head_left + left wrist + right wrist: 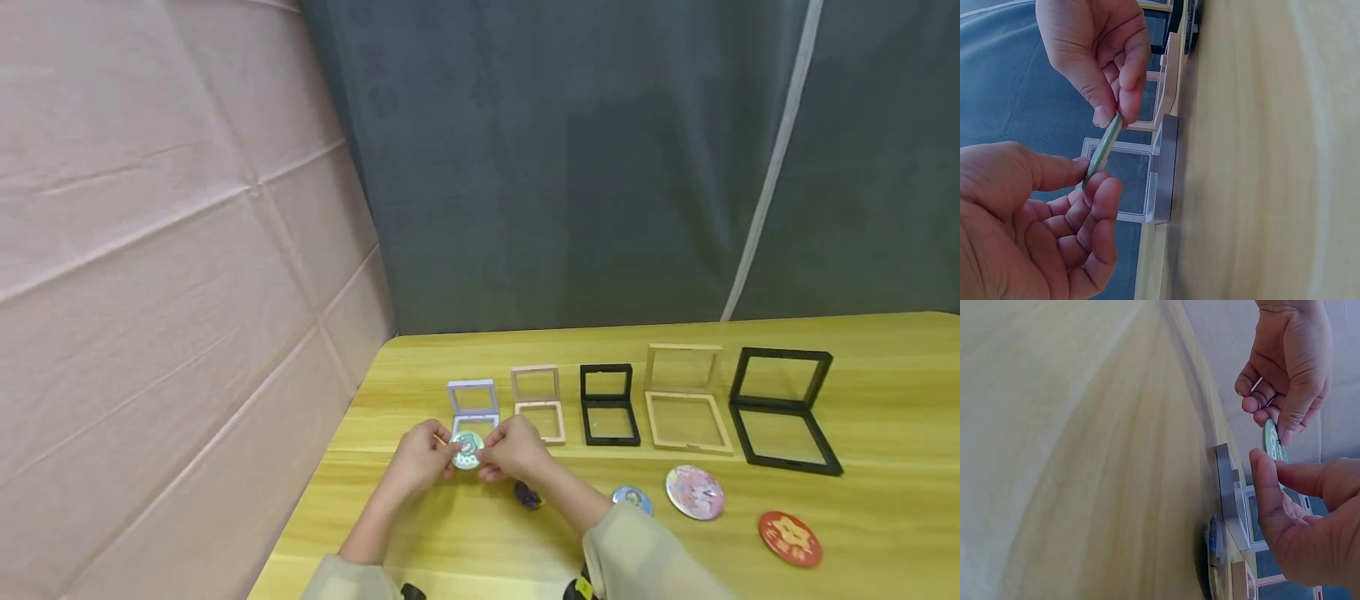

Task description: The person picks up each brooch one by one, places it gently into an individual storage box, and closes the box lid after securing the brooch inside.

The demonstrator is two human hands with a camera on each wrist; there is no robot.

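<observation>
A round green button badge point(467, 451) with a cartoon figure is held up between both hands. My left hand point(422, 457) pinches its left edge between thumb and fingers, while my right hand point(517, 450) pinches the right edge. In the left wrist view the badge point(1102, 153) shows edge-on, tilted, raised off the table. Just behind it stands a small lilac display frame point(474, 413), its lid propped up and its lower half partly covered by the badge and fingers. A dark purple badge point(527, 495) lies under my right forearm.
Right of the lilac frame stand opened display frames: pink point(536, 403), small black point(610, 402), beige point(682, 391) and large black point(772, 406). Nearer lie a blue badge point(632, 498), partly behind the right sleeve, a pink badge point(695, 492) and a red badge point(791, 538).
</observation>
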